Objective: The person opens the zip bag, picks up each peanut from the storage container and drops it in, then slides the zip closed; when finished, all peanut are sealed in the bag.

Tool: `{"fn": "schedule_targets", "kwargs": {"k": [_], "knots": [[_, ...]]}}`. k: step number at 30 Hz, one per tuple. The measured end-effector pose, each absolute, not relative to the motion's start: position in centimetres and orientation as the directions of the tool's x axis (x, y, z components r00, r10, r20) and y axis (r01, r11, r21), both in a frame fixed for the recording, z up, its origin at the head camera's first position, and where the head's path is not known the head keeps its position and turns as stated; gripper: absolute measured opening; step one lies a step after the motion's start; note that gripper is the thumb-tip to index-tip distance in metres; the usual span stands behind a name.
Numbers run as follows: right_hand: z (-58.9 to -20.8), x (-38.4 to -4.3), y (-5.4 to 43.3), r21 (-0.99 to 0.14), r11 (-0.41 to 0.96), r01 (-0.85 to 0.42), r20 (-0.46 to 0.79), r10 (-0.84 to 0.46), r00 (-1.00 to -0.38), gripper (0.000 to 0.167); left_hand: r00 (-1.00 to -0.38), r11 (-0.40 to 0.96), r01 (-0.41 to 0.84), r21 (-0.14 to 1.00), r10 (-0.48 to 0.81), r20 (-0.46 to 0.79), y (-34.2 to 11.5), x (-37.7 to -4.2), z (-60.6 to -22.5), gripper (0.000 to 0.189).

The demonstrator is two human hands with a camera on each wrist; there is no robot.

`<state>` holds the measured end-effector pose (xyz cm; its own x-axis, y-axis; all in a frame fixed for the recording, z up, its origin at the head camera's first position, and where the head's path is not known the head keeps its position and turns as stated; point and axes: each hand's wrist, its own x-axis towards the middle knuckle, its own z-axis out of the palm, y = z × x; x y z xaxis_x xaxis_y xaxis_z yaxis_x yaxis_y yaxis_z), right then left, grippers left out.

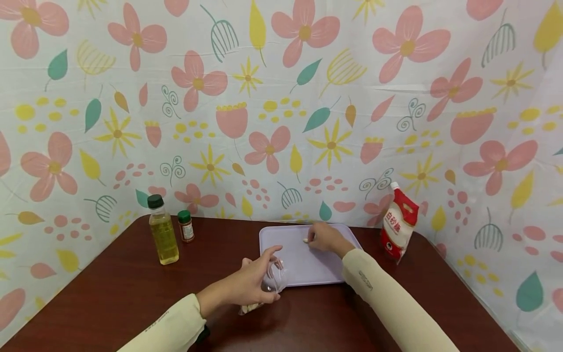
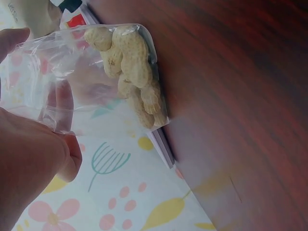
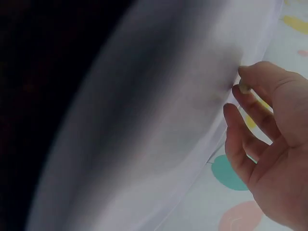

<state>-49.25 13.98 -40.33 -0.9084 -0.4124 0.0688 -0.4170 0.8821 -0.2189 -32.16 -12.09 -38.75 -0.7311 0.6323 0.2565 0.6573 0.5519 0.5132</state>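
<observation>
My left hand grips a clear plastic container near its mouth, thumb on one side and fingers on the other. Several unshelled peanuts lie in its bottom end. The container is held just in front of the lilac tray. Over the tray's far middle, my right hand pinches a small pale peanut between thumb and index finger. Its other fingers are loosely bent, and the peanut is mostly covered by the fingertips.
An oil bottle with a dark cap and a small green-capped jar stand at the back left. A red and white bag of sugar stands right of the tray. A flowered cloth hangs behind the dark wooden table.
</observation>
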Motion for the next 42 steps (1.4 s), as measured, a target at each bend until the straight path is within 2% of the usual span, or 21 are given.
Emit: {"fn": "schedule_targets", "kwargs": {"k": [5, 11, 20, 28, 42], "knots": [[-40.4, -47.9, 14.1, -0.261, 0.817, -0.515, 0.131, -0.498, -0.857, 0.02, -0.726, 0.551, 0.663, 0.507, 0.637, 0.258, -11.9, -32.2, -38.9, 0.102], [-39.5, -45.0, 13.8, -0.314, 0.717, -0.622, 0.261, -0.565, -0.783, 0.013, -0.74, 0.567, 0.652, 0.504, 0.621, 0.258, -11.8, -32.1, -38.9, 0.102], [-36.4, -38.1, 13.4, -0.5, 0.521, -0.692, 0.409, -0.562, -0.719, 0.003, -0.732, 0.537, 0.66, 0.525, 0.617, 0.29, -11.6, -32.1, -38.9, 0.099], [-34.4, -34.3, 12.5, -0.495, 0.403, -0.77, 0.475, -0.617, -0.628, 0.006, -0.727, 0.531, 0.674, 0.514, 0.602, 0.331, -11.3, -32.3, -39.0, 0.097], [-33.2, -32.4, 11.9, -0.529, 0.352, -0.772, 0.472, -0.634, -0.613, 0.008, -0.737, 0.488, 0.664, 0.566, 0.554, 0.387, -10.4, -31.7, -38.2, 0.098]]}}
